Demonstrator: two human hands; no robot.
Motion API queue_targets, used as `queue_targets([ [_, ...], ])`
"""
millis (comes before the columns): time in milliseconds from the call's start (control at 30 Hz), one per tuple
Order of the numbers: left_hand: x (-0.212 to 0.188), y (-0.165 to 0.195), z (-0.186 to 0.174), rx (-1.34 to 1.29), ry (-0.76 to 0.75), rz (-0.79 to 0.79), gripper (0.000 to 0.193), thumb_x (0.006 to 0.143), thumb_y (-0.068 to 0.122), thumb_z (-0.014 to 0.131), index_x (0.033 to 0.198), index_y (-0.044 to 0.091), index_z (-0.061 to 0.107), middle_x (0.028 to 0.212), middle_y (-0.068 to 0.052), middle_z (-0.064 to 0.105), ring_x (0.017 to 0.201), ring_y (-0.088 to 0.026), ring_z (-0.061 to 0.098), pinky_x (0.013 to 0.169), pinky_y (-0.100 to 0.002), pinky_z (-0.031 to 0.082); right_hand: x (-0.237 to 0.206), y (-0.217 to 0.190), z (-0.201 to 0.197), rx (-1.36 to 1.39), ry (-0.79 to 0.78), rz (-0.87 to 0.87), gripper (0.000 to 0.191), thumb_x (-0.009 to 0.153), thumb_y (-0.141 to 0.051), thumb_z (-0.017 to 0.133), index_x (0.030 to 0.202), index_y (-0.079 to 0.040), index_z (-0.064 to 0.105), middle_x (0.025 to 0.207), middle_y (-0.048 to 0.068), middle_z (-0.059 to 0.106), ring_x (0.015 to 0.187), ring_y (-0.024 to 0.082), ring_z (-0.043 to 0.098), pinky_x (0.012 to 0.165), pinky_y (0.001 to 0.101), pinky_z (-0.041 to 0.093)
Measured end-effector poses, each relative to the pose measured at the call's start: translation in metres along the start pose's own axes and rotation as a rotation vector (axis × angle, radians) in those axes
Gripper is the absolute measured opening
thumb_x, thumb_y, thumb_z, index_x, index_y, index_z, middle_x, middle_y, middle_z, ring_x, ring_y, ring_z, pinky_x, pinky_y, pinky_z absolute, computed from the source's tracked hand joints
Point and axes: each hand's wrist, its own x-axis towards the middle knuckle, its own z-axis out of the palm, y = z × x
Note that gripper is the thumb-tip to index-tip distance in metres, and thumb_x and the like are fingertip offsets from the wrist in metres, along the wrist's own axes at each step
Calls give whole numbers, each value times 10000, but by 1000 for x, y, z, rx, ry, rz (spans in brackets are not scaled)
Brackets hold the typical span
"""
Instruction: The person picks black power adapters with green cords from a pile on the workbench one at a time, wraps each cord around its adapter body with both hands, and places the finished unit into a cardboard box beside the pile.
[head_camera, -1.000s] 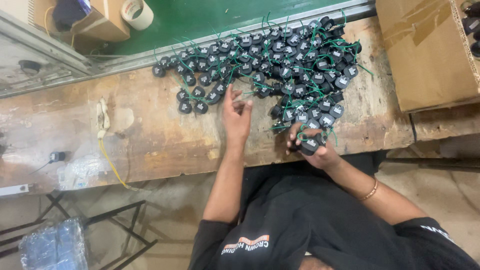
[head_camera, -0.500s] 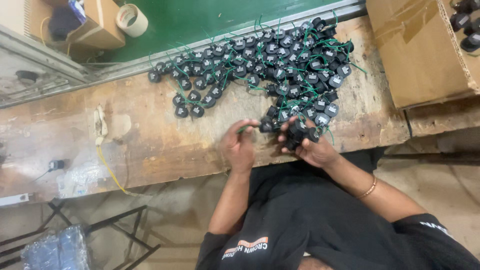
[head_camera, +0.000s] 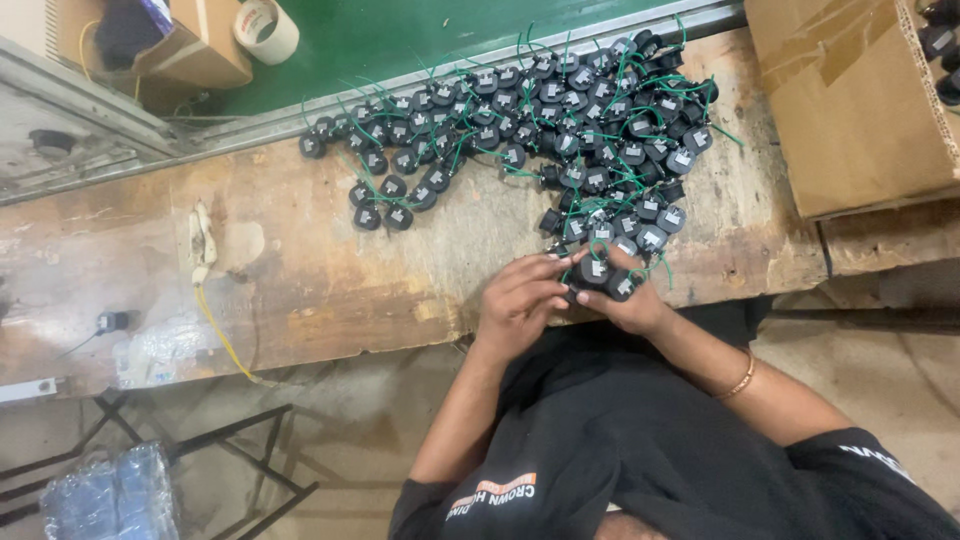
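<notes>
Both my hands meet at the near edge of a worn wooden workbench (head_camera: 320, 290). My right hand (head_camera: 632, 308), with a thin bangle on its wrist, is closed around a couple of small black round parts with green wires (head_camera: 598, 274). My left hand (head_camera: 518, 300) pinches the same cluster from the left with its fingertips. Just beyond the hands lies a big heap of the same black wired parts (head_camera: 590, 130), spread across the bench up to its far edge.
A brown cardboard box (head_camera: 850, 100) stands at the right end of the bench. A tape roll (head_camera: 265, 28) and a small carton (head_camera: 195, 45) sit on the green surface (head_camera: 420, 35) behind. A yellow cord (head_camera: 220, 325) lies at the left. A metal frame (head_camera: 200, 450) and a wrapped bundle (head_camera: 110, 495) are below.
My left hand has drawn back from the heap and joined my right hand at the bench edge. Both now grip the parts that my right hand held alone.
</notes>
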Motion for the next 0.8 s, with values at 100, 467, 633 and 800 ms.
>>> queue_targets([
  [100, -3, 8, 8, 7, 91, -178, 221, 763, 26, 823, 882, 56, 639, 1069, -99, 752, 1028, -299, 712, 927, -399, 553, 3, -6, 4, 73, -68, -97, 408, 863, -28, 785, 1217, -40, 582, 1253, 127, 636, 1199, 231, 614, 1045, 397, 501],
  [467, 15, 32, 22, 106, 175, -57, 178, 839, -24, 777, 825, 57, 619, 971, -70, 750, 947, -266, 732, 864, -366, 580, 4, -35, 5, 879, -89, 181, 564, 846, -35, 718, 1312, -101, 408, 1397, 141, 539, 1197, 276, 601, 907, 422, 581],
  [633, 18, 35, 19, 157, 175, 75, 174, 845, 8, 786, 958, 51, 660, 1091, -80, 728, 1049, -284, 705, 930, -390, 573, -4, -20, -1, 893, -184, 185, 631, 915, -44, 759, 1438, -63, 407, 1269, 199, 523, 1082, 314, 650, 809, 447, 614],
  [800, 0, -4, -4, 144, 357, -182, 245, 859, 68, 788, 1068, 59, 661, 1128, -93, 707, 969, -252, 690, 857, -344, 564, -8, -20, 0, 854, -184, 78, 636, 863, -99, 818, 1361, -52, 426, 1281, 127, 533, 1065, 279, 656, 770, 407, 611],
])
